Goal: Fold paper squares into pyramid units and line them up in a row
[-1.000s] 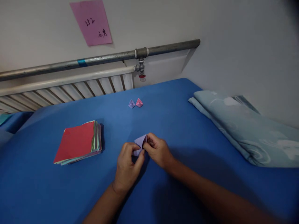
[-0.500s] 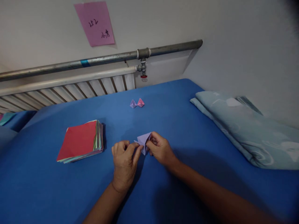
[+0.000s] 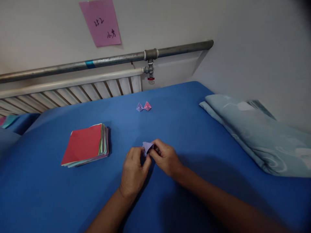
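Observation:
A partly folded piece of purple origami paper [image 3: 147, 146] is held between my two hands, low over the blue sheet. My left hand [image 3: 134, 168] pinches its left side with thumb and fingertips. On the opposite side, my right hand [image 3: 166, 158] grips the paper's right edge, thumb toward me. Fingers cover much of the lower part, so its full shape is hidden. Farther back lie two small folded paper pieces side by side, a purple one [image 3: 139, 107] and a pink one [image 3: 147, 106].
A stack of coloured paper [image 3: 85, 144], red on top, lies to the left. On the right rests a folded pale-green blanket [image 3: 252, 136]. Behind the blue sheet [image 3: 175, 116] run a radiator [image 3: 97, 90] and a metal pipe [image 3: 116, 60] with a red-handled valve [image 3: 151, 78].
My left hand has shifted right and closer to my right hand. The purple paper has turned and now shows a smaller, more closed shape. The view has moved slightly.

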Available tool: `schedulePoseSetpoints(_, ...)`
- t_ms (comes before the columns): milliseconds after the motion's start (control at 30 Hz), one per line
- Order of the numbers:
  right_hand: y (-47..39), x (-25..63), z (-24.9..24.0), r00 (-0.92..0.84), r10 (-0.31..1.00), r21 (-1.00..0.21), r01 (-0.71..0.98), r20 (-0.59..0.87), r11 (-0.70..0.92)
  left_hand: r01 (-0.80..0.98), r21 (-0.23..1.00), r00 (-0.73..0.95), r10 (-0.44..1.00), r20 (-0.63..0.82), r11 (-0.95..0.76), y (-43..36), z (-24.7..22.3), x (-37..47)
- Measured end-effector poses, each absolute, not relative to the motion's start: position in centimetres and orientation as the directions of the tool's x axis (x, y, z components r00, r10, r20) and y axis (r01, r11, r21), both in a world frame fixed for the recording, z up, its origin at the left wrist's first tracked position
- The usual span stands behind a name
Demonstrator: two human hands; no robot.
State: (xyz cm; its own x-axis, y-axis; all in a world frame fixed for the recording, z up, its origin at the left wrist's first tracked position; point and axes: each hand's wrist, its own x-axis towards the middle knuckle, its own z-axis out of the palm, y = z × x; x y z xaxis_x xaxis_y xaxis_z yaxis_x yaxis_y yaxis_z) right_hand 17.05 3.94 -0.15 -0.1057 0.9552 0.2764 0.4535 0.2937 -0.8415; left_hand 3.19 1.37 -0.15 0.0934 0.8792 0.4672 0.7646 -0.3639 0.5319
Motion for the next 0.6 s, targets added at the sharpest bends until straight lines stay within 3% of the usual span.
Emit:
schedulePoseSetpoints(167, 3.97, 17.09, -0.11, -0.126, 0.960, -0.848, 0.450, 0.250, 0.280, 0.709, 0.659, -0.008, 0.931, 0.364, -0.252, 1.29, 0.02, 3.29)
schedulePoseSetpoints(600, 3.83, 17.24, -0.38, -0.172, 0.944, -0.807, 0.489, 0.283, 0.331, 0.645, 0.707, 0.002, 0.926, 0.378, -0.290, 1.42, -0.12, 3.26)
